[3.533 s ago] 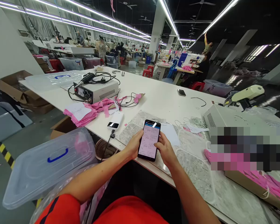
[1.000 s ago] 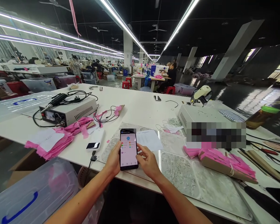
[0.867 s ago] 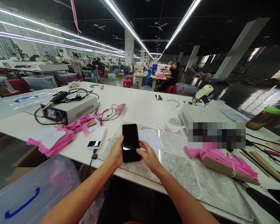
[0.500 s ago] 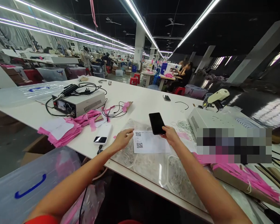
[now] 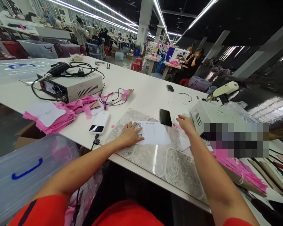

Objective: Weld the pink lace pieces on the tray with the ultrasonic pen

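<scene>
A black phone [image 5: 165, 117] lies screen-dark on the white table [image 5: 141, 94], beyond a white paper sheet [image 5: 153, 135] printed with QR codes. My left hand [image 5: 130, 135] rests flat on the sheet's left edge with its fingers stretched out. My right hand [image 5: 185, 123] reaches to the right of the phone, close to pink scraps and a white machine box [image 5: 214, 117]; its fingers curl down and I cannot see anything in them.
A grey power unit [image 5: 72, 88] with black cables sits at the left, with pink fabric strips [image 5: 61, 117] and a white power bank [image 5: 99, 123] in front of it. More pink strips [image 5: 240, 169] lie at the right. A clear lidded bin [image 5: 21, 169] stands below left. People work at far tables.
The phone's screen went dark, my right hand carried it forward and set it down on the table, then let go. My left hand moved onto the paper sheet.
</scene>
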Demonstrator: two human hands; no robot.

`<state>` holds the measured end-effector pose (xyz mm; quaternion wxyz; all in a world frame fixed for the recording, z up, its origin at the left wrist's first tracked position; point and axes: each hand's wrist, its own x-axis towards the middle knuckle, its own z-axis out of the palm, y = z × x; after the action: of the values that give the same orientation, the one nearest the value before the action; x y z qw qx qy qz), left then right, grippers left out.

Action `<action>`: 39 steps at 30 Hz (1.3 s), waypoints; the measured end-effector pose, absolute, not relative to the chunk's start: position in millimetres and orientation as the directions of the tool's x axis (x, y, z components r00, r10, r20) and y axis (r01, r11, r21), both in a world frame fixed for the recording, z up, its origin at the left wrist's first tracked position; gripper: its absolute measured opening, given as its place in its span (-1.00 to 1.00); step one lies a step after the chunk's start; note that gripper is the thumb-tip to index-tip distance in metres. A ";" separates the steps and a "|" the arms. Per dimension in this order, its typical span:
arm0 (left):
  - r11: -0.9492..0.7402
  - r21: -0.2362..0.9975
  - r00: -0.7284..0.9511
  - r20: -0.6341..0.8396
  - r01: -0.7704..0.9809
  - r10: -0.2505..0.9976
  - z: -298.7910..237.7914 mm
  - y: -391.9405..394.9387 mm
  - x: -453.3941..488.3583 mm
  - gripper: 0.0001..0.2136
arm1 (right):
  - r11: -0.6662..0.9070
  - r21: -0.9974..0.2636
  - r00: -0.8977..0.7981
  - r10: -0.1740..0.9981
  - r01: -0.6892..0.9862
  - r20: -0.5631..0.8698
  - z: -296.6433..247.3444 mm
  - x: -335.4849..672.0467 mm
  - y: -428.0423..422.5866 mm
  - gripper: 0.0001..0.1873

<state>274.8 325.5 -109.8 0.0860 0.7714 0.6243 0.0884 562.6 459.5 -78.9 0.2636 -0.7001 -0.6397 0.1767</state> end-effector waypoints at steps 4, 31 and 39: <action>-0.258 0.256 0.248 0.071 0.932 0.966 -109.1 320.8 273.5 -0.69 | -0.007 -0.596 0.021 1.000 0.803 0.018 -87.9 573.4 413.0 -0.59; -0.332 0.181 0.227 0.436 0.926 0.871 -140.8 302.0 253.9 -0.75 | -0.103 0.113 0.105 0.994 0.988 -0.013 -49.9 630.2 479.5 -0.67; -0.339 0.193 0.226 0.444 0.921 0.867 -141.1 303.6 256.0 -0.75 | 0.055 0.157 -0.052 0.998 0.986 -0.022 -61.6 628.1 507.5 -0.56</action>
<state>256.0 303.6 -141.1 -0.0552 0.7811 0.5721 0.2438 628.1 507.5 -61.6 -0.0623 -0.6858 -0.7235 -0.0495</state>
